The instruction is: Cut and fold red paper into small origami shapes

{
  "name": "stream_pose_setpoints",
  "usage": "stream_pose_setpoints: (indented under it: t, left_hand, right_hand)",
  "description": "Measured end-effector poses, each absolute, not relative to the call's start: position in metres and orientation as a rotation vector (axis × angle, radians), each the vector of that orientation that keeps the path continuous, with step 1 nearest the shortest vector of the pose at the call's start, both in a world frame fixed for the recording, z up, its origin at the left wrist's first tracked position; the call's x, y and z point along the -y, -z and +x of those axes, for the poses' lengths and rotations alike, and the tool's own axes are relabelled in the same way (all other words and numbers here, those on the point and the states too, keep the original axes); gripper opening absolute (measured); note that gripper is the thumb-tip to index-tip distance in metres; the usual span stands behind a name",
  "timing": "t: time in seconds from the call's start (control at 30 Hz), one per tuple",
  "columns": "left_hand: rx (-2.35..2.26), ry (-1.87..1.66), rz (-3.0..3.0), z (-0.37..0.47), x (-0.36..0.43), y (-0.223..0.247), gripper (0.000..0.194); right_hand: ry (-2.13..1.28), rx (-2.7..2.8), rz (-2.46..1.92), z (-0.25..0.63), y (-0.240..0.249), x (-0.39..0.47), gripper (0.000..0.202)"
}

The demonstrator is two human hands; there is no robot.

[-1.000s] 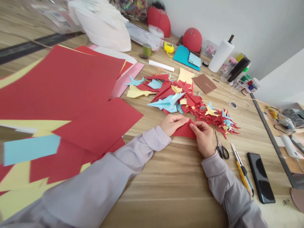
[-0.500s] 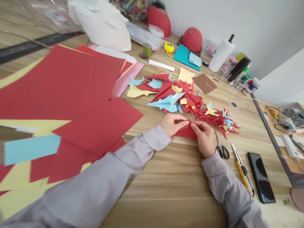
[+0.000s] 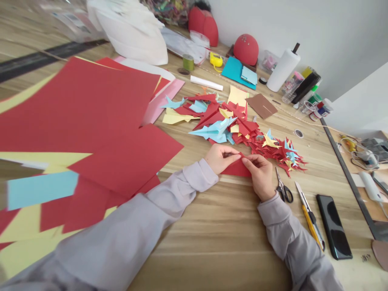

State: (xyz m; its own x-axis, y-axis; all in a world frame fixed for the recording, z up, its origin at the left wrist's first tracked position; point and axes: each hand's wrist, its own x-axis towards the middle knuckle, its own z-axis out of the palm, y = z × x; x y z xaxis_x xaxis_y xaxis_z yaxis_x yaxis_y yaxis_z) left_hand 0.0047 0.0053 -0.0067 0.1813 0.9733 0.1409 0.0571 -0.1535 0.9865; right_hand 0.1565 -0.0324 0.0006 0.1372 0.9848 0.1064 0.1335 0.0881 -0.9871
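A small piece of red paper (image 3: 237, 169) lies between my hands, its near part flat near the tabletop and its top edge pinched. My left hand (image 3: 220, 158) grips the paper's upper left with thumb and fingers. On the other side, my right hand (image 3: 260, 173) pinches the same paper at the top, its thumb close to the left thumb. The fingers cover part of the fold, so its shape is partly hidden. Just beyond both hands spreads a heap of folded paper pieces (image 3: 212, 130) in red, blue and yellow.
Large red sheets (image 3: 100, 109) cover the left side. To the right lie scissors (image 3: 284, 190), a yellow utility knife (image 3: 309, 218) and a black phone (image 3: 334, 226). A yellow tape measure (image 3: 216, 60), a paper roll (image 3: 283, 70) and several small bottles stand at the back.
Both hands keep their pinch on the red paper; the right thumb has shifted very slightly left. Otherwise the view has only moved a touch.
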Motion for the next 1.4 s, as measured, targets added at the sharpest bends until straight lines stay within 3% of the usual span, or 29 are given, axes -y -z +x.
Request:
stream_pose_setpoints:
  t: [0.63,0.9,1.1,1.4]
  left_hand:
    - [-1.018,-1.109,1.415,0.004,-0.007,0.007,0.016]
    - [-0.989,-1.094,1.392,0.002,-0.007,0.005,0.016]
    - [-0.996,-1.11,1.387,0.001,-0.007,0.004,0.017]
    - [-0.938,-1.13,1.401,0.002,-0.008,0.003,0.013]
  right_hand:
    - [-0.798,1.599,-1.457,0.153,-0.01,0.035,0.028]
    - [-0.879,1.588,-1.419,0.153,-0.008,0.035,0.03]
    - [-0.924,1.56,-1.362,0.153,-0.012,0.036,0.045]
    - [-0.911,1.651,-1.395,0.153,-0.01,0.036,0.031]
